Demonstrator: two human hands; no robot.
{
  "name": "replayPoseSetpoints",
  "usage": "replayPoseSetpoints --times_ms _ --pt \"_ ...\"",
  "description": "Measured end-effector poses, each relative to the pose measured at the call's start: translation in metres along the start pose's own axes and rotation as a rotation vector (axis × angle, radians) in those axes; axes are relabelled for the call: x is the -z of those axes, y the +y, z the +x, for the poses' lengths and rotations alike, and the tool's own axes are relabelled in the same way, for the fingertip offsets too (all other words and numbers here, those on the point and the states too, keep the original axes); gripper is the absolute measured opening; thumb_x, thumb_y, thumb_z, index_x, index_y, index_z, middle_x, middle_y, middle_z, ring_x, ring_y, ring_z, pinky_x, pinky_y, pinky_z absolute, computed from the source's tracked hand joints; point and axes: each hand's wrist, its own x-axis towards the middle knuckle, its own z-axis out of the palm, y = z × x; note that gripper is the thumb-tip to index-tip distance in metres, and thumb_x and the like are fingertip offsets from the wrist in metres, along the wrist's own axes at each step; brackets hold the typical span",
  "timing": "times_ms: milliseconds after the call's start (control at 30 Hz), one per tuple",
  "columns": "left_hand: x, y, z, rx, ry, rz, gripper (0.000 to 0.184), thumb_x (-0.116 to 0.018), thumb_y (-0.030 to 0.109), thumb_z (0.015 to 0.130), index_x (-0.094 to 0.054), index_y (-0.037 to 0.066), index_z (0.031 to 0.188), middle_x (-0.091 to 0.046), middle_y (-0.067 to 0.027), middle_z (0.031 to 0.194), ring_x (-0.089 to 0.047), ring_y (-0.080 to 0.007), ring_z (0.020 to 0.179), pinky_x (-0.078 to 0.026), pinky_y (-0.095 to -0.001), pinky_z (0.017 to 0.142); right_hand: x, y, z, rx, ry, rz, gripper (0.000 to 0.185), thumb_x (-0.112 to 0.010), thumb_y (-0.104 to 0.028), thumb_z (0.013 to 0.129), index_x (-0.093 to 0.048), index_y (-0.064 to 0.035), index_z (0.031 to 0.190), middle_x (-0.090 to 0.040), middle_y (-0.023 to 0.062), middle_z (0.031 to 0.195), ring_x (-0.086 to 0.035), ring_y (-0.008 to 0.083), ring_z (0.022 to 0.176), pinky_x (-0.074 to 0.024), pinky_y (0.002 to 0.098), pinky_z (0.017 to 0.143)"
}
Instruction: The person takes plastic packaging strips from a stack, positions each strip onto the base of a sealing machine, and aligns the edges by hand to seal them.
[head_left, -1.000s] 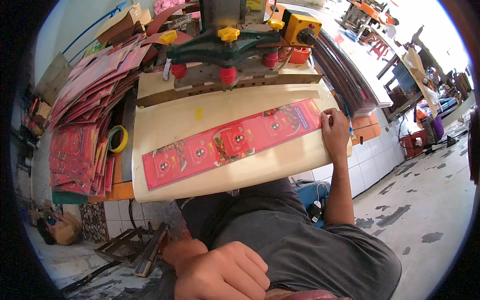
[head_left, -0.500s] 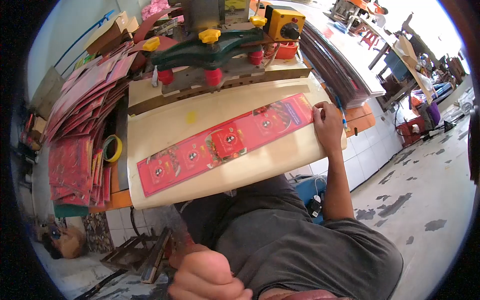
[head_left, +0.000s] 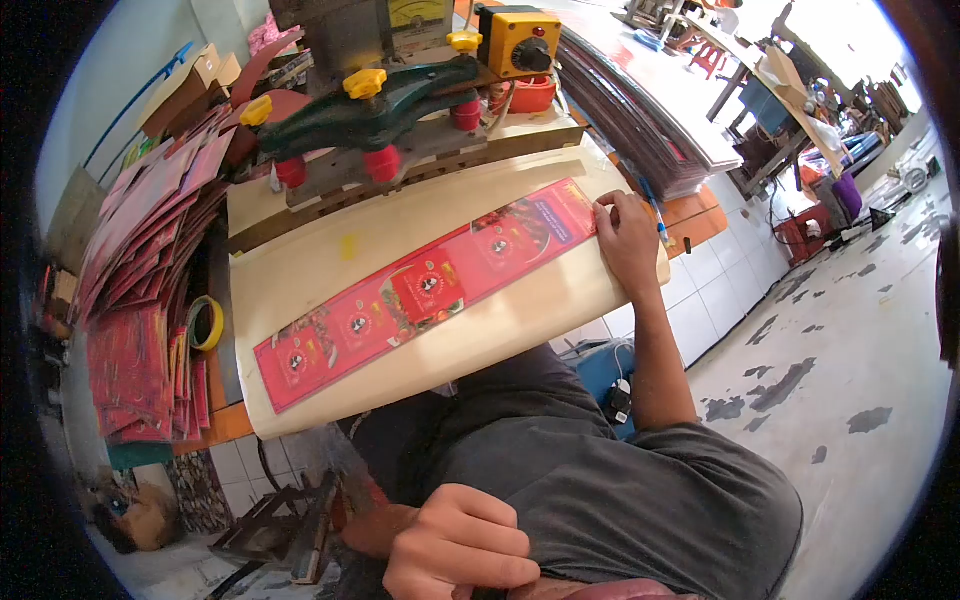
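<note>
A long red printed strip (head_left: 432,288) with cards and food pictures on it lies slanted across a cream board (head_left: 480,352). My right hand (head_left: 626,240) is at the strip's upper right end, fingers bent and closed on its edge. Low in the view, close to the camera and in front of my dark shirt, my left hand (head_left: 462,545) is curled into a fist. What it holds, if anything, is hidden. Just behind the board stands a press with a green clamp bar (head_left: 370,118), yellow knobs and red posts.
Stacked red printed sheets (head_left: 135,350) fill the left side, beside a roll of yellow tape (head_left: 206,323). A yellow control box (head_left: 518,42) sits on the press. Behind to the right is a pile of flat panels (head_left: 650,125). A blue container (head_left: 605,385) stands under the board.
My left fist has moved up and to the right, with its fingers turned. The view has shifted slightly, while my right hand stays at the strip's end.
</note>
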Motion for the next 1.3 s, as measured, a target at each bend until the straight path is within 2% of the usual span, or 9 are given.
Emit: replayPoseSetpoints --times_ms 367,433,467,567,667,933,1100,1167,1300 --pt "-0.011 -0.006 -0.016 0.044 -0.039 -0.143 0.017 -0.057 0.015 0.102 -0.069 0.008 0.112 -0.069 -0.0156 0.073 -0.056 -0.0227 0.045 -0.036 -0.0314 0.040 -0.003 0.003 -0.002 0.007 0.050 0.003 0.014 -0.069 -0.021 0.097 -0.069 -0.0075 0.100 -0.060 0.0090 0.081 -0.061 0.0245 0.071 -0.0478 0.0406 0.067" --pt "-0.024 -0.014 -0.024 0.204 -0.015 -0.181 0.030 -0.057 0.021 0.103 -0.071 -0.001 0.118 -0.071 -0.0269 0.099 -0.069 -0.0342 0.071 -0.053 -0.0411 0.058 -0.005 0.005 -0.002 0.013 0.061 -0.007 0.013 -0.069 -0.021 0.097 -0.068 -0.0077 0.100 -0.060 0.0090 0.080 -0.061 0.0246 0.071 -0.0478 0.0408 0.068" --pt "-0.021 -0.018 -0.023 0.205 -0.016 -0.185 0.030 -0.057 0.021 0.103 -0.071 -0.001 0.118 -0.071 -0.0269 0.099 -0.069 -0.0342 0.071 -0.053 -0.0411 0.058 -0.005 0.006 -0.002 0.024 0.063 -0.020 0.013 -0.069 -0.021 0.097 -0.068 -0.0079 0.099 -0.060 0.0091 0.080 -0.061 0.0247 0.072 -0.0477 0.0410 0.068" --pt "-0.017 -0.029 -0.029 0.358 -0.363 -0.196 0.050 -0.061 0.029 0.102 -0.062 -0.011 0.131 -0.060 -0.0357 0.130 -0.065 -0.0440 0.110 -0.054 -0.0520 0.091 0.002 -0.002 -0.001 -0.049 -0.024 -0.006 0.016 -0.065 -0.025 0.098 -0.067 -0.0092 0.100 -0.063 0.0120 0.089 -0.065 0.0317 0.083 -0.0495 0.0467 0.076" --pt "-0.013 -0.042 -0.076 0.694 -0.480 -0.425 0.095 -0.026 0.078 0.101 -0.035 0.007 0.163 -0.020 -0.0229 0.172 -0.020 -0.0383 0.159 -0.012 -0.0475 0.127 0.004 -0.004 -0.001 -0.071 -0.035 -0.012 0.016 -0.065 -0.025 0.098 -0.067 -0.0095 0.100 -0.064 0.0123 0.090 -0.066 0.0318 0.085 -0.0499 0.0464 0.076" --pt "-0.013 -0.049 -0.070 1.140 -0.512 -0.289 0.083 -0.032 0.063 0.106 -0.029 0.003 0.164 -0.036 -0.0236 0.164 -0.034 -0.0395 0.153 -0.017 -0.0483 0.127 -0.004 0.004 -0.003 0.033 0.076 -0.019 0.012 -0.069 -0.021 0.096 -0.068 -0.0093 0.098 -0.059 0.0090 0.079 -0.061 0.0266 0.072 -0.0475 0.0420 0.068" --pt "-0.009 -0.037 -0.072 0.951 -0.531 -0.328 0.097 -0.029 0.071 0.103 -0.017 -0.003 0.165 -0.023 -0.0275 0.168 -0.025 -0.0425 0.156 -0.018 -0.0498 0.126 -0.001 0.005 -0.002 0.008 0.055 -0.019 0.012 -0.069 -0.022 0.096 -0.068 -0.0099 0.099 -0.061 0.0087 0.080 -0.062 0.0262 0.073 -0.0478 0.0420 0.068" --pt "-0.006 -0.028 -0.071 0.972 -0.543 -0.344 0.101 -0.028 0.075 0.101 -0.016 -0.003 0.165 -0.018 -0.0281 0.169 -0.023 -0.0426 0.156 -0.018 -0.0500 0.126 0.004 -0.001 -0.001 -0.062 -0.047 -0.036 0.016 -0.064 -0.025 0.098 -0.066 -0.0096 0.102 -0.065 0.0133 0.094 -0.066 0.0333 0.089 -0.0503 0.0472 0.079" --pt "0.006 -0.002 -0.052 1.006 -0.566 -0.384 0.108 -0.018 0.081 0.098 -0.012 -0.003 0.166 -0.006 -0.0272 0.172 -0.017 -0.0412 0.158 -0.015 -0.0493 0.126 0.003 0.001 -0.002 -0.064 -0.039 -0.010 0.016 -0.063 -0.025 0.098 -0.066 -0.0092 0.101 -0.064 0.0133 0.093 -0.066 0.0334 0.089 -0.0502 0.0471 0.079"
